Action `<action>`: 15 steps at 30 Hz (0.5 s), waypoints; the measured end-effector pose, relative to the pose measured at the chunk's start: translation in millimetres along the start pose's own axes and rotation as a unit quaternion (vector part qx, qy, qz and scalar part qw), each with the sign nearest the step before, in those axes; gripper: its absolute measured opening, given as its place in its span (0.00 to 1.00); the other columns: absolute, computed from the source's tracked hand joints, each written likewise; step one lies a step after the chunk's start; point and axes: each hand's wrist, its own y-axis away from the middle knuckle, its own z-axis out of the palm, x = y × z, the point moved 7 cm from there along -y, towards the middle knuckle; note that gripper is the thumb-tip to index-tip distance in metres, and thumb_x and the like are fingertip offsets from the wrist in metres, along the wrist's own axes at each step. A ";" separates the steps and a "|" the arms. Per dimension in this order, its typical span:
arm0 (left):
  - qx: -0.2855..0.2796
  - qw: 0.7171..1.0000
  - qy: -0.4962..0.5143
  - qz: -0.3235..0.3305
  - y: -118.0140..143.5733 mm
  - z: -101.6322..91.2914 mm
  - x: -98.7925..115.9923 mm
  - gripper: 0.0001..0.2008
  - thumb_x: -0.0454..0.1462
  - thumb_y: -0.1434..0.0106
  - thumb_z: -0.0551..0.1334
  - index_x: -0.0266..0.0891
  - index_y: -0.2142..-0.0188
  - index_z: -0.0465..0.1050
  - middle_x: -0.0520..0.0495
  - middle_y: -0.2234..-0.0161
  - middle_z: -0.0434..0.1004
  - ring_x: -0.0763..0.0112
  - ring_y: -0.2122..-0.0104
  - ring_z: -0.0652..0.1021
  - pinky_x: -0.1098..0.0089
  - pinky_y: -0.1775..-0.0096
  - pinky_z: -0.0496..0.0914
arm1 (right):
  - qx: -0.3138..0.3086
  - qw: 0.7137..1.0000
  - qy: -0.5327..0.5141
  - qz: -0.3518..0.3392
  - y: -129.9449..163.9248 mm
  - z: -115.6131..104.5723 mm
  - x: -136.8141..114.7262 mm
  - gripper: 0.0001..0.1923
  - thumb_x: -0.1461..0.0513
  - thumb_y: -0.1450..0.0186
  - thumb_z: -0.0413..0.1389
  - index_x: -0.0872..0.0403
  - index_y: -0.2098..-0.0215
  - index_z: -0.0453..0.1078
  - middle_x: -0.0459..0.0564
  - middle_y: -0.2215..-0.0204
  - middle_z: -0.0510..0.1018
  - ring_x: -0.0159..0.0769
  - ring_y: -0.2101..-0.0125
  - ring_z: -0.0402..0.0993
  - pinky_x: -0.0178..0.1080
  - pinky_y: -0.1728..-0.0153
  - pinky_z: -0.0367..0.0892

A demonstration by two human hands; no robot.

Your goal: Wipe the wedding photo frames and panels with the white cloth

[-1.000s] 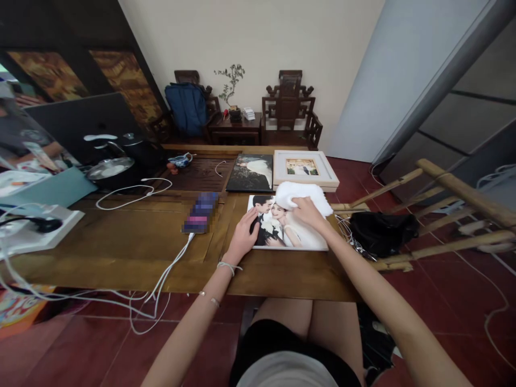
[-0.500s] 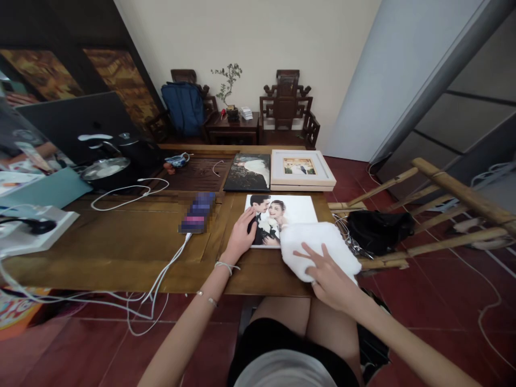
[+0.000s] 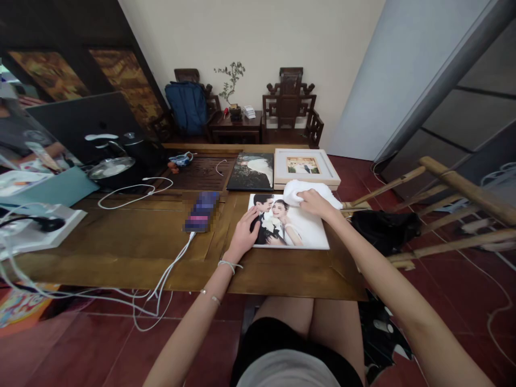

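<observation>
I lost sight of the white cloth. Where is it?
In the head view, the white cloth is under the right hand, on the photo print's far right corner, just before the white frame.

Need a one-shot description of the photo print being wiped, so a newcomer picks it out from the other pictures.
Start at the wooden table and go to its right end, nearest the person. The photo print lies flat there, left hand on its left edge, right hand pressing a white cloth on its far corner. Unlike the dark print and white frame behind it, it is unframed with a white background.
</observation>
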 end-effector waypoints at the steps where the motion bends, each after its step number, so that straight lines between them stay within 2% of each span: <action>1: 0.000 1.000 0.000 0.000 -0.1 -0.1 0.0 0.16 0.36 0.36 0.54 0.38 0.50 0.70 0.40 0.45 0.69 0.59 0.43 0.68 0.53 0.42 0.62 | 0.001 1.000 0.000 0.001 1.4 0.9 -1.1 0.17 0.72 0.45 0.45 0.59 0.64 0.72 0.61 0.64 0.78 0.47 0.60 0.73 0.37 0.61 0.60; 5: -0.001 1.000 0.001 -0.004 0.0 0.8 -0.6 0.16 0.35 0.36 0.54 0.38 0.50 0.70 0.40 0.45 0.69 0.59 0.42 0.67 0.54 0.41 0.61 | 0.001 1.000 -0.002 -0.001 33.8 14.4 -11.5 0.17 0.73 0.46 0.44 0.58 0.64 0.71 0.61 0.59 0.78 0.48 0.56 0.72 0.44 0.53 0.58; 10: -0.002 1.000 -0.003 -0.005 0.7 2.6 -1.5 0.17 0.35 0.36 0.53 0.36 0.49 0.69 0.39 0.44 0.68 0.60 0.42 0.66 0.54 0.41 0.60 | -0.008 0.998 -0.019 -0.063 114.3 29.5 -43.5 0.17 0.73 0.47 0.45 0.58 0.65 0.71 0.66 0.44 0.65 0.48 0.42 0.59 0.56 0.42 0.45; 13: -0.005 1.000 -0.007 -0.004 0.9 3.7 -1.9 0.17 0.35 0.36 0.53 0.36 0.48 0.68 0.39 0.44 0.68 0.60 0.42 0.66 0.54 0.41 0.60 | -0.044 0.994 -0.046 -0.088 154.7 32.2 -65.4 0.16 0.73 0.48 0.45 0.57 0.67 0.71 0.65 0.42 0.63 0.46 0.41 0.58 0.57 0.40 0.42; 15: -0.003 1.000 -0.006 -0.001 0.9 3.8 -2.1 0.17 0.34 0.36 0.53 0.37 0.48 0.68 0.40 0.44 0.68 0.60 0.42 0.66 0.54 0.41 0.61 | -0.066 0.990 -0.067 -0.101 165.5 32.3 -76.9 0.16 0.73 0.48 0.46 0.56 0.67 0.71 0.65 0.43 0.64 0.46 0.41 0.57 0.57 0.40 0.42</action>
